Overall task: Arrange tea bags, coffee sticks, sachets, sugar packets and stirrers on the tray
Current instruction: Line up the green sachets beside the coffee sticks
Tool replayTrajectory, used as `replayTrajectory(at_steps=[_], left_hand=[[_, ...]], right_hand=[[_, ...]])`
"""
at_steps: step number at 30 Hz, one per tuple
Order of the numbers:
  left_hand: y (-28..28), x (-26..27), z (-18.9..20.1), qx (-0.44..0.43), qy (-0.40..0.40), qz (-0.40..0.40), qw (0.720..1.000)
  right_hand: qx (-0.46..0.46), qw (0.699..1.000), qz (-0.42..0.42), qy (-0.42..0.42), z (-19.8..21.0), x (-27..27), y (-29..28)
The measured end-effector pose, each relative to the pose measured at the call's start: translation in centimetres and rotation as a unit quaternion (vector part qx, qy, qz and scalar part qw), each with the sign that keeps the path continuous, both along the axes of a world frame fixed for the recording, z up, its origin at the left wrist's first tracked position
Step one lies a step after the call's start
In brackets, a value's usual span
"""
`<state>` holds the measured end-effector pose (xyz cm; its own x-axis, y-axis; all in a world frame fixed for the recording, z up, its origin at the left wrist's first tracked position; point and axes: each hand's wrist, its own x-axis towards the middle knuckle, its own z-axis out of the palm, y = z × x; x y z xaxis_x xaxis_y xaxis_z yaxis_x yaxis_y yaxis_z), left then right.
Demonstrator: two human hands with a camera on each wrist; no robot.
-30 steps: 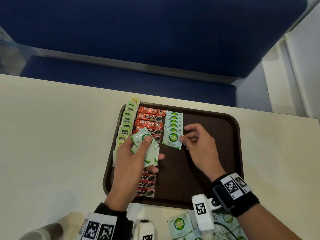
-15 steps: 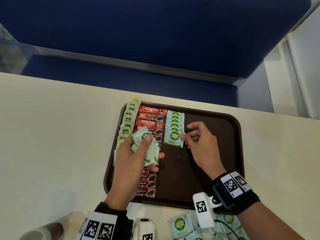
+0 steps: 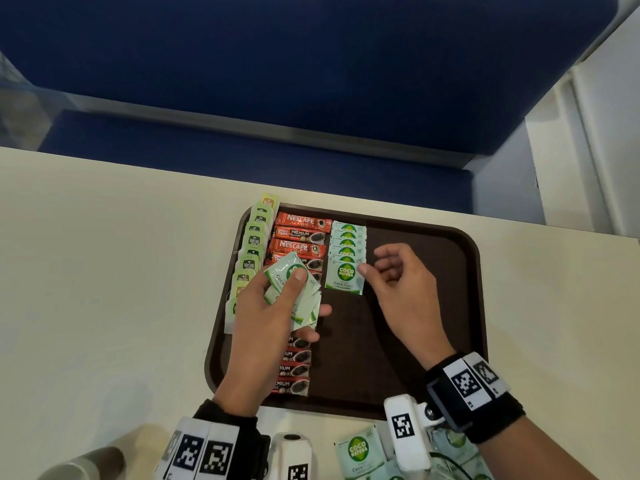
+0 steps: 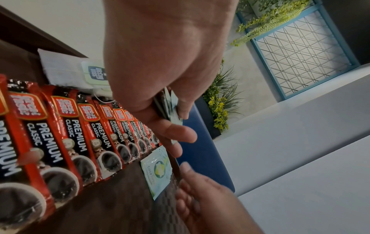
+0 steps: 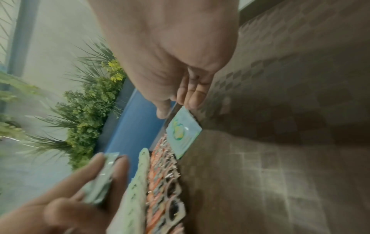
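My left hand [image 3: 266, 320] held a fanned stack of Coco Sugar packets [image 3: 294, 292] over the brown tray [image 3: 464, 306]. Right hand [image 3: 401, 289], fingers loosely curled and holding nothing, touched the front packet [image 3: 344, 276] of the sugar row by its edge. Packets looked light, thin, slick, so I'd pinch by a corner, one at a time.

Bare hands; each wrist wears a black band [image 3: 491, 407] carrying white square-code tags [image 3: 465, 382] and a white camera housing [image 3: 407, 431] with its own code tag.
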<state>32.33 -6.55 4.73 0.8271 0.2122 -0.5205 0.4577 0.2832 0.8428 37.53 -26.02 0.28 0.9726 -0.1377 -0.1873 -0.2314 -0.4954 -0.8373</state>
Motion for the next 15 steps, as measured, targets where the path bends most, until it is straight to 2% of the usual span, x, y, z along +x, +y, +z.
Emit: replayTrajectory(at_steps=[2, 6, 11, 15], left_hand=[[-0.3, 0.1, 0.1, 0.0, -0.003, -0.009, 1.0], [-1.0, 0.2, 0.2, 0.0, -0.006, -0.028, 1.0], [-0.8, 0.1, 0.6, -0.037, -0.006, -0.034, 0.999], [-0.1, -0.2, 0.7, -0.004, -0.007, -0.047, 0.999]], right_hand=[[0.074, 0.997, 0.028, 0.016, 1.8, -1.0, 0.7], [0.2, 0.97, 0.11, 0.085, 4.3, -2.4, 2.5], [0.216, 0.97, 0.068, 0.093, 4.0, -2.1, 1.9], [0.246, 0.96, 0.048, 0.124, 3.6, -2.0, 1.0]])
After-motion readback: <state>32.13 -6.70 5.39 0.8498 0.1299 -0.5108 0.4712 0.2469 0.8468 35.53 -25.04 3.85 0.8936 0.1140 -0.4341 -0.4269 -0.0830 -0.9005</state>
